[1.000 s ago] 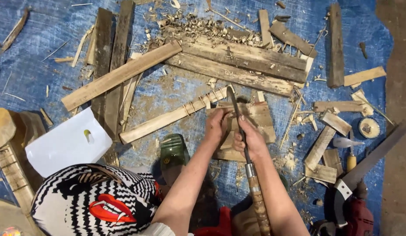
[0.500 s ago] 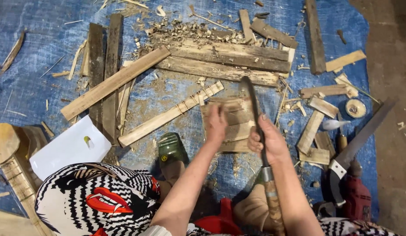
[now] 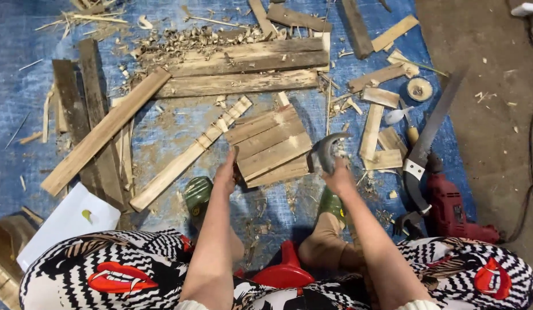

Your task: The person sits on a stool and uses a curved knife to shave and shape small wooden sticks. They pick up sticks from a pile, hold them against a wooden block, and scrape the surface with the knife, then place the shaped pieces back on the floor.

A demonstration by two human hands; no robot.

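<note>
Slats lie stacked on tarp, long axis up-right, between your hands. Left hand spread, touching their left end; right hand clenched on blade at their right edge.

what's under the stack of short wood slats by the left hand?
The stack of short wooden slats lies on the blue tarp, strewn with sawdust. Left hand touches its near-left corner. Beneath the slats is hidden.
</note>
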